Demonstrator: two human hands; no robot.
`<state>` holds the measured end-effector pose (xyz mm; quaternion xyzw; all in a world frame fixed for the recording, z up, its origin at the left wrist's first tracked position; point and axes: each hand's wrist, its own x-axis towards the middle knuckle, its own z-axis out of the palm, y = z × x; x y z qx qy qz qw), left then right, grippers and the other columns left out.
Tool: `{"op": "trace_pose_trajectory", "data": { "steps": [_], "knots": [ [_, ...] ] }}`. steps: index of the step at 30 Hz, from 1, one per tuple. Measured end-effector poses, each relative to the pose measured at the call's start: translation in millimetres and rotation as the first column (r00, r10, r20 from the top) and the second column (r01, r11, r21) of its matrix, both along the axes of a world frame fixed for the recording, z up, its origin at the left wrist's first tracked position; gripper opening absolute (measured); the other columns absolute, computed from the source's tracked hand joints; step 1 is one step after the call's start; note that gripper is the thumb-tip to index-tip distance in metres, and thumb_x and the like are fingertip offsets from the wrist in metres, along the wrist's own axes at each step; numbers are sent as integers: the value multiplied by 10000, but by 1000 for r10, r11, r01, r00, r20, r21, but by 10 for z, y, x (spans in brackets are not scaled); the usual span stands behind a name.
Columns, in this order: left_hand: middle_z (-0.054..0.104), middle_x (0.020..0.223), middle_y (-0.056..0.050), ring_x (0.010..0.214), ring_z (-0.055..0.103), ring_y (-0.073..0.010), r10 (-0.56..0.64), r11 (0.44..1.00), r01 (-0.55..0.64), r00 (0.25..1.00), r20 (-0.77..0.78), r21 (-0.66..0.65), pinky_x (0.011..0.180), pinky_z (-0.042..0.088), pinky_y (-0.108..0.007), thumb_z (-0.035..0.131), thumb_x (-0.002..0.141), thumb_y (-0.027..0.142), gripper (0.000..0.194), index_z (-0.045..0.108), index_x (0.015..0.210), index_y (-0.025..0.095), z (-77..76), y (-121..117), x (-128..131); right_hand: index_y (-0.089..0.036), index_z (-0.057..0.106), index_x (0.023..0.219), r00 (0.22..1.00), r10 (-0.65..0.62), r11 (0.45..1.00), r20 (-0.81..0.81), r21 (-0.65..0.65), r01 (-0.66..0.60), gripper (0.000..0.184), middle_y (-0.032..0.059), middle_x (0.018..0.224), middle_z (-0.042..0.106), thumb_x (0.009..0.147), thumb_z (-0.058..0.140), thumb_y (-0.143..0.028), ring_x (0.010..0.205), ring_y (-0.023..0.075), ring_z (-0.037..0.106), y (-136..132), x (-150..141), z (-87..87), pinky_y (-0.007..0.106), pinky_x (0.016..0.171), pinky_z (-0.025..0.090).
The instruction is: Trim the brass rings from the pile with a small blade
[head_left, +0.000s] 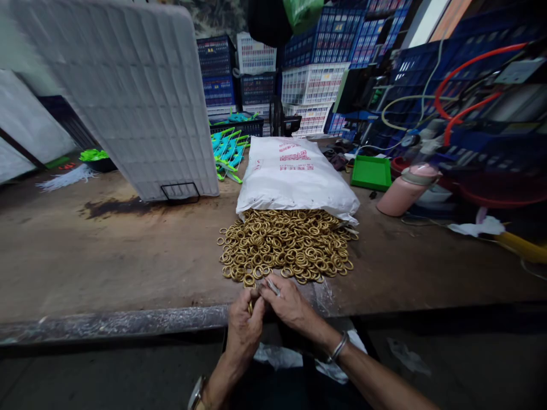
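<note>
A heap of brass rings [285, 245] spills from the mouth of a white sack [294, 173] lying on the brown workbench [106, 256]. Both my hands meet at the bench's front edge, just below the heap. My left hand [244, 324] is closed around a brass ring [250, 308] that shows between its fingers. My right hand [289, 302] pinches a small silvery piece [272, 286] against it. A watch sits on my left wrist and a metal bangle on my right.
A large white quilted panel [128, 91] leans at the back left. Cyan plastic parts [228, 149], a green tray [371, 172], a pink bottle [405, 191], hoses and stacked blue and white crates [314, 82] fill the back and right.
</note>
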<state>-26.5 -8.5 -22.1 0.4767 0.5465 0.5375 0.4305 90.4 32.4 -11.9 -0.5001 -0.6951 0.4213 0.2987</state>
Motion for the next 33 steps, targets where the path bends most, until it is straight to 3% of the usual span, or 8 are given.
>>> {"op": "trace_pose_trajectory", "data": {
  "steps": [4, 7, 13, 18, 21, 23, 25, 33],
  "knots": [
    [545, 565, 18, 501, 462, -94, -53, 987, 70, 992, 118, -143, 507, 370, -190, 598, 706, 334, 177, 608, 676, 160, 39, 6, 22, -175, 432, 594, 993, -42, 995, -108, -98, 31, 207, -42, 575, 442, 773, 431, -280, 556, 85, 395, 10, -16, -43, 199, 517, 307],
    [430, 478, 65, 357, 300, -44, -68, 939, 156, 957, 281, -305, 352, 223, -161, 557, 724, 444, 288, 526, 648, 168, 38, 3, 49, -176, 455, 624, 977, -59, 979, -204, -203, 16, 211, -38, 536, 473, 786, 400, -299, 510, 86, 422, 6, -17, -91, 200, 492, 318],
    [426, 501, 69, 359, 281, -28, -95, 924, 232, 910, 403, -306, 335, 190, -140, 563, 724, 458, 305, 486, 681, 166, 11, 1, 81, -177, 465, 584, 967, -76, 947, -242, -320, -6, 318, -24, 487, 486, 809, 341, -363, 445, 91, 420, 25, 10, -140, 206, 441, 304],
    [388, 455, 81, 351, 278, -32, -106, 915, 215, 944, 311, -340, 335, 198, -138, 518, 745, 484, 328, 454, 650, 176, -7, -4, 61, -183, 431, 604, 990, -144, 988, 3, -56, 144, 238, -28, 549, 455, 804, 356, -290, 519, 97, 412, 27, 90, -128, 213, 511, 304],
    [413, 468, 77, 354, 295, -33, -76, 921, 178, 954, 290, -347, 336, 208, -138, 531, 719, 499, 336, 455, 661, 177, -2, 0, 61, -185, 438, 653, 983, -14, 997, 184, 71, 1, 134, -20, 597, 472, 770, 374, -190, 558, 106, 416, -29, 140, -160, 221, 537, 283],
    [439, 489, 73, 357, 306, -28, -50, 922, 156, 956, 289, -355, 341, 214, -136, 547, 701, 492, 332, 455, 672, 175, 13, 6, 69, -185, 464, 715, 952, 76, 990, 297, 93, -108, 92, -14, 627, 499, 712, 397, -121, 580, 113, 433, -70, 158, -170, 226, 553, 275],
    [454, 500, 70, 361, 314, -25, -31, 921, 137, 959, 283, -364, 344, 220, -135, 557, 691, 473, 317, 457, 681, 172, 23, 13, 75, -183, 483, 780, 916, 115, 982, 383, 96, -164, 170, -5, 661, 528, 664, 404, -86, 608, 123, 455, -98, 163, -156, 232, 570, 273],
    [427, 465, 76, 353, 300, -22, -44, 936, 139, 958, 282, -324, 345, 213, -140, 545, 722, 441, 294, 457, 667, 166, -74, -17, 24, -160, 494, 931, 812, 142, 976, 565, 55, -209, 273, 44, 748, 587, 689, 389, -92, 683, 159, 512, -86, 144, -161, 251, 596, 271]
  ]
}}
